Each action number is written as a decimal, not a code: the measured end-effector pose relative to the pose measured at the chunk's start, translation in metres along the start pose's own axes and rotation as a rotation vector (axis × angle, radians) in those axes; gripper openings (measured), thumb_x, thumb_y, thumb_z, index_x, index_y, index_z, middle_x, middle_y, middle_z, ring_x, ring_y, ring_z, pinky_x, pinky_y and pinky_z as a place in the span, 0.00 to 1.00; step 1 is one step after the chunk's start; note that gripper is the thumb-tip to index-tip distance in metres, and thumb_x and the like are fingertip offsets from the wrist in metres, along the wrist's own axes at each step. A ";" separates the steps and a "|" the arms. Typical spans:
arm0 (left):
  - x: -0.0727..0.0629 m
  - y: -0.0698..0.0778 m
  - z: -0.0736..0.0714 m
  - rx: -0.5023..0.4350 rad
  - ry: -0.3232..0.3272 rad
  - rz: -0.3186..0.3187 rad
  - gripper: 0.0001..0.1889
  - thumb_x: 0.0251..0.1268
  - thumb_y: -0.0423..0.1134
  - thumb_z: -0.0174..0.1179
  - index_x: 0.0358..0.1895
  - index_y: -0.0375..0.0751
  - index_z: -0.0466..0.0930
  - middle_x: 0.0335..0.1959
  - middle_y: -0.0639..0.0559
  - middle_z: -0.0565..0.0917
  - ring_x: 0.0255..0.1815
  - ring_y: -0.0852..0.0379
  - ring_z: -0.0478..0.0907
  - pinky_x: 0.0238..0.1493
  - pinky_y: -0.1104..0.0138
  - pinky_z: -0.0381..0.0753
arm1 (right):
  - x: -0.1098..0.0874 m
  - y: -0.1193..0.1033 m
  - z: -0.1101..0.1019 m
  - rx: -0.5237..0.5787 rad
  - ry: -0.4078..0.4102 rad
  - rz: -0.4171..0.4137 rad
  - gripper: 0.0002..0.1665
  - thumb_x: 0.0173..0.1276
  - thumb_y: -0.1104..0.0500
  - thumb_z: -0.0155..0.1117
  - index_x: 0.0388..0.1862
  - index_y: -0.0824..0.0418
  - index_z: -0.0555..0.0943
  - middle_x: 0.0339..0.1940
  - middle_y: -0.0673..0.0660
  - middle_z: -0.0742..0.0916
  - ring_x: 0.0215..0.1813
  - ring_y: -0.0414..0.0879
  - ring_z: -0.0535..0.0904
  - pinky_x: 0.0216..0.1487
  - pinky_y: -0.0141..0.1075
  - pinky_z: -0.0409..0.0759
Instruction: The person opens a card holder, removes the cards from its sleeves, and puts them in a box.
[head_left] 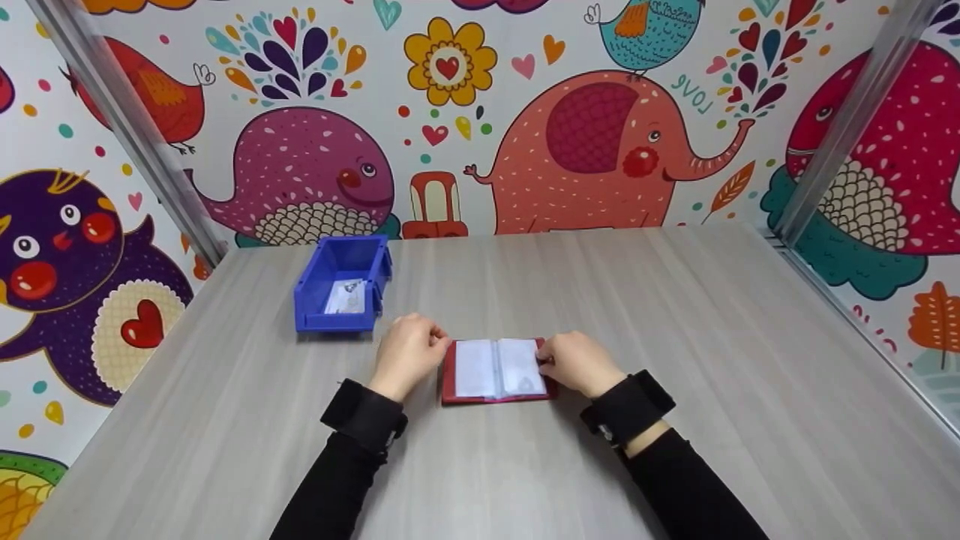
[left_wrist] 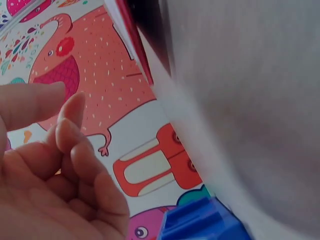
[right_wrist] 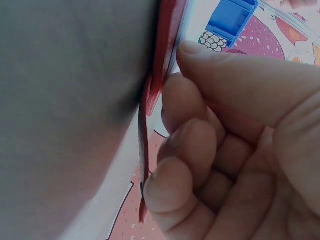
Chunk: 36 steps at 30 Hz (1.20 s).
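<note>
A red card holder [head_left: 448,382] with clear plastic sleeves lies spread flat on the table, its cover showing around the sleeves. At its right edge, my right hand [head_left: 581,364] pinches the edge of the sleeves between thumb and forefinger; the thumb [right_wrist: 225,70] lies on the sleeve side, and the other fingers curl beside the red cover [right_wrist: 144,150]. My left hand [head_left: 409,352] hovers by the upper left corner of the holder. Its fingers [left_wrist: 87,165] are loosely curled, with a small gap between thumb and forefinger and nothing held.
A blue plastic bin [head_left: 334,321] stands at the back left, beyond my left hand, with whitish card-like pieces [head_left: 346,297] inside. The light wood-grain table [head_left: 675,300] runs back to a wall [head_left: 450,142] printed with cartoon animals. Metal posts [head_left: 847,120] frame the corners.
</note>
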<state>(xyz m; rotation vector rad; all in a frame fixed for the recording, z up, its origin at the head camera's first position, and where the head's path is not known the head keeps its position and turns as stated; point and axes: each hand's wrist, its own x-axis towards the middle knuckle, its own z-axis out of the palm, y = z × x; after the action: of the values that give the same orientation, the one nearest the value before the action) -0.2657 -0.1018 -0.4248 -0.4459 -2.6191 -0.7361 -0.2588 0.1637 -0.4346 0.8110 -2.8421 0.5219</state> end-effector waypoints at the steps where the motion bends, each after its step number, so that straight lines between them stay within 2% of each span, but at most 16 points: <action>1: 0.000 0.001 0.001 0.002 -0.002 0.006 0.04 0.54 0.34 0.67 0.26 0.37 0.86 0.27 0.47 0.82 0.33 0.45 0.79 0.38 0.54 0.75 | 0.000 0.000 0.000 0.002 -0.001 0.001 0.12 0.57 0.69 0.72 0.20 0.60 0.78 0.18 0.49 0.74 0.23 0.43 0.64 0.27 0.35 0.67; 7: -0.003 0.008 0.005 0.011 -0.022 0.036 0.04 0.54 0.33 0.68 0.25 0.38 0.86 0.26 0.48 0.82 0.33 0.45 0.79 0.36 0.54 0.76 | 0.001 0.000 0.000 0.004 0.003 -0.007 0.16 0.56 0.69 0.72 0.17 0.59 0.75 0.17 0.48 0.71 0.23 0.43 0.63 0.26 0.34 0.65; 12: -0.004 0.013 0.010 0.024 -0.059 0.044 0.03 0.54 0.32 0.68 0.26 0.38 0.86 0.26 0.48 0.82 0.35 0.45 0.79 0.39 0.54 0.76 | 0.000 0.002 0.001 -0.005 0.019 -0.039 0.19 0.54 0.69 0.72 0.15 0.59 0.71 0.16 0.48 0.69 0.22 0.43 0.62 0.25 0.34 0.63; 21: -0.008 0.016 0.013 0.129 -0.107 0.033 0.06 0.50 0.32 0.67 0.20 0.42 0.82 0.24 0.50 0.79 0.33 0.45 0.78 0.37 0.52 0.75 | 0.001 0.003 0.001 -0.005 0.011 -0.036 0.19 0.55 0.69 0.72 0.15 0.58 0.70 0.16 0.47 0.69 0.22 0.43 0.62 0.25 0.34 0.62; 26: -0.010 0.018 0.014 0.208 -0.126 0.056 0.09 0.50 0.31 0.66 0.17 0.44 0.79 0.22 0.51 0.79 0.30 0.45 0.77 0.35 0.54 0.73 | 0.001 0.003 0.002 -0.002 0.011 -0.036 0.19 0.54 0.69 0.72 0.15 0.58 0.71 0.16 0.47 0.69 0.22 0.43 0.62 0.25 0.34 0.63; 29: -0.011 0.020 0.015 0.249 -0.131 0.060 0.09 0.49 0.31 0.66 0.16 0.44 0.79 0.21 0.50 0.80 0.29 0.45 0.78 0.33 0.55 0.71 | 0.001 0.002 0.001 0.000 0.010 -0.030 0.18 0.55 0.69 0.72 0.15 0.59 0.72 0.16 0.47 0.70 0.22 0.43 0.63 0.25 0.34 0.64; 36: -0.011 0.025 0.018 0.304 -0.163 0.026 0.07 0.48 0.31 0.68 0.18 0.44 0.82 0.24 0.49 0.82 0.30 0.45 0.78 0.35 0.56 0.69 | 0.001 0.002 0.001 -0.006 0.008 -0.025 0.17 0.55 0.69 0.72 0.17 0.59 0.74 0.16 0.47 0.71 0.22 0.43 0.63 0.25 0.34 0.65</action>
<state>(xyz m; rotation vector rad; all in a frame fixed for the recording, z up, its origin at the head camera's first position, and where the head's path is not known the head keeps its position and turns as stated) -0.2506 -0.0740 -0.4328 -0.4643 -2.8071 -0.2937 -0.2606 0.1644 -0.4360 0.8410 -2.8210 0.5122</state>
